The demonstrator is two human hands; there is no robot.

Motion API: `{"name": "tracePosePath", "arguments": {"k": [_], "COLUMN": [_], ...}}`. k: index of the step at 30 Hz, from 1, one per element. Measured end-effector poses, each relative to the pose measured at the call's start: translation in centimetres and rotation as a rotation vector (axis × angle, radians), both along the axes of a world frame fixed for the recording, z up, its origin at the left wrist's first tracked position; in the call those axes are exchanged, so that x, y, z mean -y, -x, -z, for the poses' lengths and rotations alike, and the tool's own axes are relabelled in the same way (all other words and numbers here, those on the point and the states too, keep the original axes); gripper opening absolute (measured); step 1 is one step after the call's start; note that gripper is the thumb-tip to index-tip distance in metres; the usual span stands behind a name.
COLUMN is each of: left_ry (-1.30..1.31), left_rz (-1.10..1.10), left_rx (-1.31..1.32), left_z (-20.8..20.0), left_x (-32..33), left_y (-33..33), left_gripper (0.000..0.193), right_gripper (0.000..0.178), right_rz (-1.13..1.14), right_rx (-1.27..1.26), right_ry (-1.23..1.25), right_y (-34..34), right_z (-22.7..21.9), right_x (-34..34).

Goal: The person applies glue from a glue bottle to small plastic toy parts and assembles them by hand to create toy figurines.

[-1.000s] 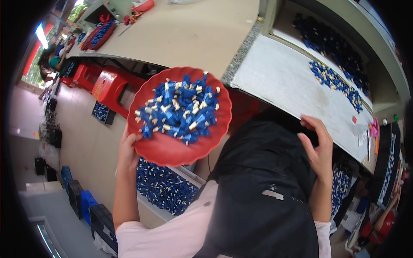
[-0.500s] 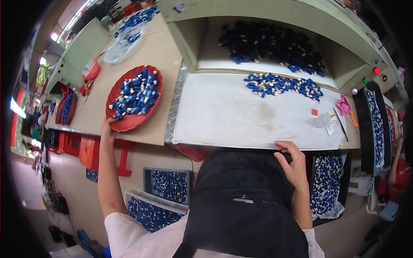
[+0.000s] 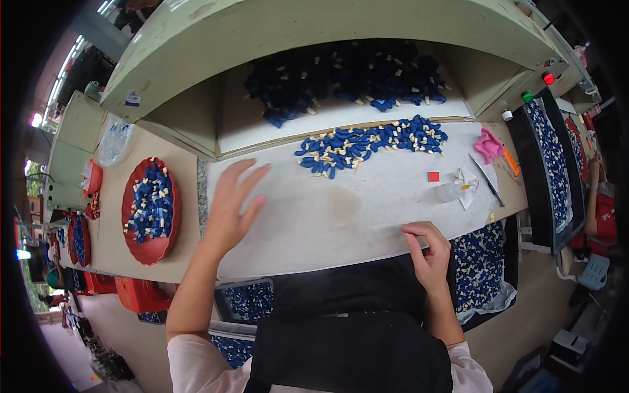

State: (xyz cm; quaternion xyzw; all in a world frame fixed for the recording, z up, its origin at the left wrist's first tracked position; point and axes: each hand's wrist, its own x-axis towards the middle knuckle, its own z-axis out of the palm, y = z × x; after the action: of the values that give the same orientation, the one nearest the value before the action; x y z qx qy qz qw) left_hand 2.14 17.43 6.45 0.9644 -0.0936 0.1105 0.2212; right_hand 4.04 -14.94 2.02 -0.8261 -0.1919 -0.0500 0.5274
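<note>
My left hand (image 3: 232,206) hovers over the left part of the white work surface (image 3: 314,226), its fingers spread and holding nothing. Near the front edge is my right hand (image 3: 430,257), loosely curled with thumb and forefinger apart and nothing visible between them. A spread of small blue pieces with cream ends (image 3: 347,147) lies ahead of both hands. Behind it, a larger dark heap of similar pieces (image 3: 341,75) sits inside the shaded hood. To the left, a red scalloped dish (image 3: 155,254) of such pieces rests on the tan table, apart from my left hand.
Right of the surface lie a red square (image 3: 433,176), clear cup (image 3: 448,192), white tissue (image 3: 467,180), thin pointed tool (image 3: 485,180), pink cloth (image 3: 488,145) and orange-handled tool (image 3: 511,162). Filled trays stand below and at right. Another person's hand (image 3: 595,170) shows far right.
My left hand has let go of the red dish and moved right over the white surface. The dish now rests on the table. My right hand stays by the front edge; the view has shifted.
</note>
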Motion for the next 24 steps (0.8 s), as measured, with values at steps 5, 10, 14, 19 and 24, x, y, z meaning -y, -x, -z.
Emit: {"name": "tracePosePath", "arguments": {"k": [5,10,14,19,24], "left_ry": [-0.252,-0.205,-0.177,-0.032,0.026], "left_rz": [0.117,0.091,0.088,0.144,0.250], "left_rx": [0.017,0.051,0.064,0.069,0.016], "left_z": [5.2,5.2,5.1,6.0,6.0], "left_x": [5.9,7.6,8.6,9.1,10.5], "left_y": [-7.3,-8.8,-10.0,-10.2,-10.5], "left_gripper": [0.056,0.056,0.056,0.051,0.049], "right_gripper": [0.012,0.015,0.013,0.023,0.029], "right_rz": [-0.041,-0.006,0.157,-0.187,-0.389], "right_rx": [0.103,0.136,0.201,-0.050,0.205], "right_ry": [0.031,-0.092,-0.279,0.106,0.379], "right_y": [-1.7,-1.2,-5.1,-16.8,-19.8], "right_z": [-2.0,-2.2,-4.8,-5.0,-2.0], "right_x": [-1.5,1.9,6.9,6.2,0.9]}}
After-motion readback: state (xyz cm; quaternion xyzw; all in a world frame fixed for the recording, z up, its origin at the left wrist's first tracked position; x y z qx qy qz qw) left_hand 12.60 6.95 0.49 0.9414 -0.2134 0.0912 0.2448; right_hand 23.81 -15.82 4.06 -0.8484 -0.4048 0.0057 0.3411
